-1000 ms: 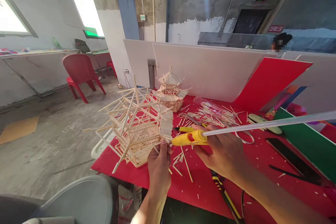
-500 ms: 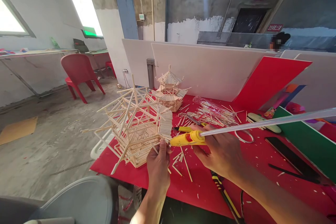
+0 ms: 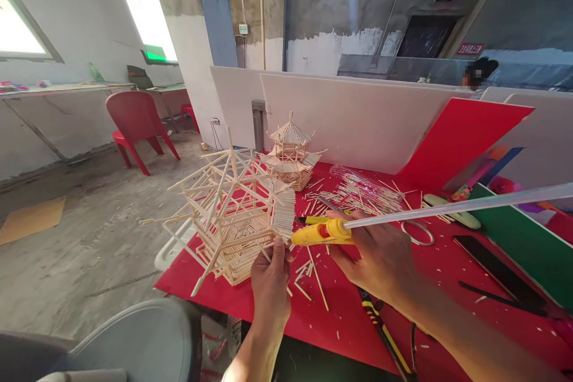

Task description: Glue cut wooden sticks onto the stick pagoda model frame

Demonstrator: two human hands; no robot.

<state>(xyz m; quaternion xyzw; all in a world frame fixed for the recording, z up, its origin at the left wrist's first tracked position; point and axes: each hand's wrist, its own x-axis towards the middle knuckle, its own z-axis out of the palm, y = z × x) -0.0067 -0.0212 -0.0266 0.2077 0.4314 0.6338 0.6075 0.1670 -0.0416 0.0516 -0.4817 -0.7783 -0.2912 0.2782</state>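
Note:
A frame of pale wooden sticks (image 3: 233,209) stands on the red tabletop (image 3: 313,316), its slatted roof strip on the right side. My left hand (image 3: 270,277) pinches the frame's lower right edge, thumb uppermost. In my right hand (image 3: 376,253) is a yellow glue gun (image 3: 322,233) with a long clear glue stick (image 3: 447,208) out of its back. The gun's nozzle points left and is at the sticks just beside my left thumb. My right fingers are partly hidden behind the gun.
Behind stands a smaller stick pagoda (image 3: 290,155). Loose sticks (image 3: 358,191) lie behind the gun. Yellow-black pliers (image 3: 382,328) are at the front edge, a black phone-like slab (image 3: 492,268) at right. A person's head (image 3: 481,73) shows beyond the white boards (image 3: 349,119).
The whole view has shifted very slightly. The glue gun's body has tipped a little, while its nozzle stays beside my left thumb. My left hand keeps its hold.

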